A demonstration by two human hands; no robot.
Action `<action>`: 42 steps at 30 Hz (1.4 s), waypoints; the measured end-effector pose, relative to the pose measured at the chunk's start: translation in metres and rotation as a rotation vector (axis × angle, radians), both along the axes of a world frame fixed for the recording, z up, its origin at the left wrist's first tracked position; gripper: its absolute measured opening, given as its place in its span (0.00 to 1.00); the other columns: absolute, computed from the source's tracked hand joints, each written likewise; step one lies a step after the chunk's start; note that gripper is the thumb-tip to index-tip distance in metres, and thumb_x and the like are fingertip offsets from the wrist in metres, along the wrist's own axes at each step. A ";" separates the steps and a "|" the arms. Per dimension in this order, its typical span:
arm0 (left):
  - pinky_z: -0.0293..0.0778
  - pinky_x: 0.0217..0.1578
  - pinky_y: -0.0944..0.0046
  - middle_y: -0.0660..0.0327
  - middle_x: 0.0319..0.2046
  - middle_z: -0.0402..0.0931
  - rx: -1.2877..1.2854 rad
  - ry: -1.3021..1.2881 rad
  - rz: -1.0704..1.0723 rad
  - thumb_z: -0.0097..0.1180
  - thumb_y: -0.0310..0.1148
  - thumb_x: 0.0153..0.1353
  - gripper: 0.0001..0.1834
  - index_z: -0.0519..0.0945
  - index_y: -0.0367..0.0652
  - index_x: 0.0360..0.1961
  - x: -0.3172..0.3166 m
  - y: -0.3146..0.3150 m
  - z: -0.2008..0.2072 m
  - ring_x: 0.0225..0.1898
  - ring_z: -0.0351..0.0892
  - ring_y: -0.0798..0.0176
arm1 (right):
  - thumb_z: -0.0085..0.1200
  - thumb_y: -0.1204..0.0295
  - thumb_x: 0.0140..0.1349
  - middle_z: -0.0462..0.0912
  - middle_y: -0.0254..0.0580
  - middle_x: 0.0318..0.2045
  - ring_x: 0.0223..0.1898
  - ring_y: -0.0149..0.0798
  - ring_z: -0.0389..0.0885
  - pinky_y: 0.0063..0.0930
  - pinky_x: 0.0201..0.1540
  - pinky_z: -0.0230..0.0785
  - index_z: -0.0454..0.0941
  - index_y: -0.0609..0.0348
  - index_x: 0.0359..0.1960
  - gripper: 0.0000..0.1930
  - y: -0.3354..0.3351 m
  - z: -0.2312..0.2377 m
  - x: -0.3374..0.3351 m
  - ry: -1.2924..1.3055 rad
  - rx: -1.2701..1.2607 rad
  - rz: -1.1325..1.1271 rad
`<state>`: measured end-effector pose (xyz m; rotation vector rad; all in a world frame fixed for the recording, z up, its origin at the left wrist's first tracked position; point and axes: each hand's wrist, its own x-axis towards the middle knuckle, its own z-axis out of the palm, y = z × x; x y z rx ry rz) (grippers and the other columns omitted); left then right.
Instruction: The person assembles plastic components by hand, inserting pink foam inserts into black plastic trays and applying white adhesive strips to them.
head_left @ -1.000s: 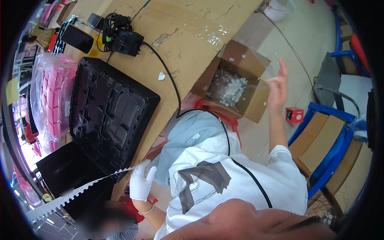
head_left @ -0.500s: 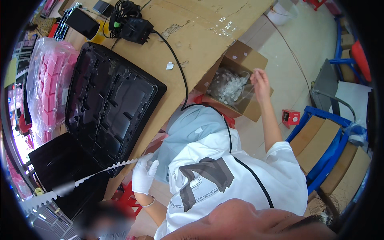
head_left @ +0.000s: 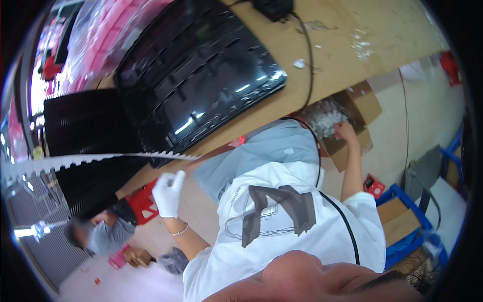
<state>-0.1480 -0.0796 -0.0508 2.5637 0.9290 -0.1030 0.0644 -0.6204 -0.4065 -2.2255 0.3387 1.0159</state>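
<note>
My left hand (head_left: pixel 167 195), in a white glove, is raised beside the table's near edge. Its thumb stands apart from the fingers, and I see nothing in them. Just above it runs a long white toothed strip (head_left: pixel 90 162), its tip a little past the glove. My bare right hand (head_left: pixel 345 131) is at a cardboard box (head_left: pixel 365 103), fingers drawn together among small white pieces (head_left: pixel 324 117). Whatever the fingers pinch is too small to make out. A large black moulded plastic tray (head_left: pixel 201 83) lies on the table, beyond the strip.
Pink trays in clear wrap (head_left: pixel 108 38) stand behind the black one. A black cable (head_left: pixel 310 60) crosses the table (head_left: pixel 342 30) and trails over my clothes. Another person (head_left: pixel 108 234) is at lower left, near a red stool (head_left: pixel 142 201). Blue racking (head_left: pixel 397 194) stands at right.
My view has turned, bringing the other person into clearer sight. My right hand has come down to the white pieces in the box. The strip's tip no longer meets my left fingers.
</note>
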 end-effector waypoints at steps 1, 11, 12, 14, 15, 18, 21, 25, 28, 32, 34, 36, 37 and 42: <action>0.69 0.28 0.71 0.59 0.29 0.79 -0.168 -0.306 0.129 0.68 0.33 0.57 0.12 0.80 0.35 0.34 -0.004 0.007 -0.001 0.22 0.69 0.72 | 0.54 0.62 0.64 0.85 0.46 0.26 0.29 0.33 0.84 0.27 0.32 0.77 0.80 0.65 0.31 0.16 0.013 0.052 0.007 0.032 0.165 0.004; 0.68 0.24 0.77 0.62 0.31 0.83 -0.669 -0.546 -0.027 0.67 0.24 0.56 0.09 0.80 0.35 0.37 0.054 -0.004 0.005 0.23 0.73 0.78 | 0.58 0.77 0.61 0.82 0.46 0.48 0.50 0.38 0.82 0.31 0.54 0.74 0.77 0.66 0.49 0.14 0.234 0.338 0.015 -0.221 1.139 0.555; 0.68 0.23 0.77 0.62 0.29 0.82 -0.767 -0.591 0.021 0.67 0.24 0.57 0.09 0.79 0.36 0.35 0.057 -0.014 0.010 0.22 0.73 0.76 | 0.58 0.77 0.61 0.81 0.46 0.51 0.53 0.40 0.80 0.32 0.57 0.72 0.76 0.65 0.52 0.17 0.259 0.344 0.004 -0.241 1.166 0.590; 0.69 0.21 0.76 0.59 0.30 0.82 -0.822 -0.620 0.071 0.64 0.25 0.60 0.08 0.76 0.37 0.35 0.053 -0.022 0.017 0.21 0.76 0.73 | 0.61 0.74 0.60 0.80 0.43 0.53 0.55 0.39 0.79 0.33 0.60 0.69 0.75 0.65 0.54 0.20 0.307 0.345 -0.021 -0.405 1.196 0.576; 0.68 0.22 0.77 0.57 0.32 0.82 -0.862 -0.725 0.110 0.61 0.26 0.63 0.06 0.76 0.38 0.36 0.050 -0.025 0.025 0.21 0.75 0.74 | 0.61 0.74 0.60 0.80 0.43 0.53 0.55 0.39 0.79 0.33 0.60 0.69 0.75 0.65 0.54 0.20 0.325 0.342 -0.029 -0.405 1.199 0.593; 0.65 0.22 0.77 0.58 0.29 0.78 -0.886 -1.098 0.109 0.51 0.30 0.70 0.05 0.74 0.40 0.40 0.036 -0.016 0.033 0.19 0.67 0.75 | 0.63 0.73 0.58 0.84 0.43 0.46 0.50 0.36 0.82 0.30 0.55 0.73 0.79 0.61 0.47 0.15 0.355 0.330 -0.044 -0.211 1.172 0.677; 0.66 0.25 0.75 0.60 0.34 0.76 -1.010 -1.433 0.321 0.48 0.36 0.72 0.10 0.73 0.41 0.44 0.029 0.000 0.033 0.21 0.63 0.76 | 0.65 0.71 0.57 0.86 0.37 0.38 0.42 0.30 0.82 0.24 0.46 0.74 0.81 0.60 0.41 0.12 0.371 0.319 -0.049 -0.186 1.010 0.902; 0.67 0.28 0.76 0.59 0.45 0.77 -0.909 -0.807 0.052 0.60 0.37 0.64 0.25 0.70 0.33 0.58 0.008 0.002 0.022 0.33 0.72 0.77 | 0.65 0.72 0.58 0.85 0.35 0.34 0.36 0.24 0.80 0.19 0.39 0.69 0.80 0.60 0.37 0.09 0.384 0.338 -0.061 0.162 1.043 0.712; 0.72 0.29 0.76 0.62 0.35 0.81 -0.960 -0.673 0.261 0.61 0.27 0.63 0.09 0.81 0.35 0.43 -0.003 -0.018 0.006 0.32 0.77 0.75 | 0.64 0.73 0.60 0.84 0.35 0.35 0.37 0.22 0.80 0.18 0.40 0.71 0.80 0.61 0.37 0.08 0.386 0.339 -0.072 0.117 1.047 0.646; 0.67 0.26 0.76 0.62 0.31 0.80 -0.889 -0.911 0.387 0.59 0.30 0.65 0.10 0.82 0.34 0.41 -0.011 -0.012 0.002 0.27 0.74 0.75 | 0.63 0.76 0.60 0.84 0.36 0.35 0.37 0.24 0.81 0.18 0.42 0.73 0.80 0.63 0.38 0.07 0.377 0.344 -0.072 0.033 1.093 0.529; 0.68 0.26 0.76 0.62 0.31 0.80 -0.852 -0.944 0.478 0.59 0.31 0.65 0.11 0.82 0.33 0.42 -0.013 -0.011 0.001 0.27 0.75 0.75 | 0.62 0.76 0.61 0.84 0.36 0.35 0.37 0.24 0.81 0.18 0.42 0.73 0.80 0.63 0.38 0.06 0.376 0.345 -0.075 0.035 1.080 0.533; 0.70 0.27 0.75 0.61 0.32 0.81 -0.916 -0.944 0.475 0.61 0.30 0.64 0.11 0.81 0.34 0.44 -0.014 -0.011 0.003 0.28 0.77 0.73 | 0.62 0.76 0.61 0.84 0.35 0.36 0.36 0.24 0.81 0.18 0.42 0.73 0.80 0.64 0.38 0.06 0.377 0.345 -0.079 0.039 1.070 0.534; 0.73 0.27 0.74 0.60 0.33 0.81 -0.978 -0.940 0.470 0.62 0.29 0.63 0.12 0.80 0.34 0.45 -0.014 -0.011 0.004 0.29 0.80 0.71 | 0.62 0.76 0.61 0.83 0.35 0.35 0.36 0.24 0.81 0.19 0.42 0.73 0.80 0.64 0.38 0.06 0.379 0.344 -0.081 0.037 1.064 0.517; 0.74 0.29 0.74 0.59 0.34 0.81 -1.022 -0.863 0.451 0.63 0.26 0.61 0.11 0.80 0.33 0.44 -0.018 -0.008 -0.001 0.33 0.83 0.69 | 0.63 0.77 0.59 0.83 0.35 0.34 0.36 0.26 0.80 0.20 0.40 0.73 0.81 0.62 0.37 0.06 0.389 0.346 -0.094 -0.016 1.058 0.542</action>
